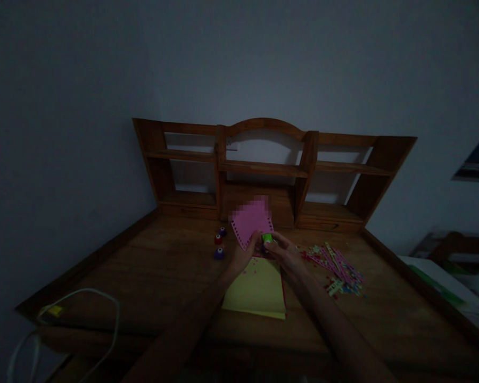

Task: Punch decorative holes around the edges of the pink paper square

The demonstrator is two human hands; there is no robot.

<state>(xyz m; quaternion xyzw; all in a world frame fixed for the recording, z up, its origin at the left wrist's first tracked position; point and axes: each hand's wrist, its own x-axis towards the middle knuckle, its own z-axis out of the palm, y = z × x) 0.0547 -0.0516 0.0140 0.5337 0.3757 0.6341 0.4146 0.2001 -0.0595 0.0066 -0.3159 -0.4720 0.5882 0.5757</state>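
A pink sheet of paper is held up tilted above the desk, with rows of small punched holes along its lower edges. My left hand pinches its lower corner. A small green craft punch is gripped in my right hand, at the sheet's right edge; fingers hide part of it. Beneath both hands lies a stack of yellow paper, and a few tiny pink cut-outs are scattered on its upper part. The upper part of the pink sheet is blurred out.
Left of the sheet stand several small punches, one red and a purple one among them. Cut strips and bits of coloured paper pile up at the right. A wooden shelf unit backs the desk; a white cable loops at front left.
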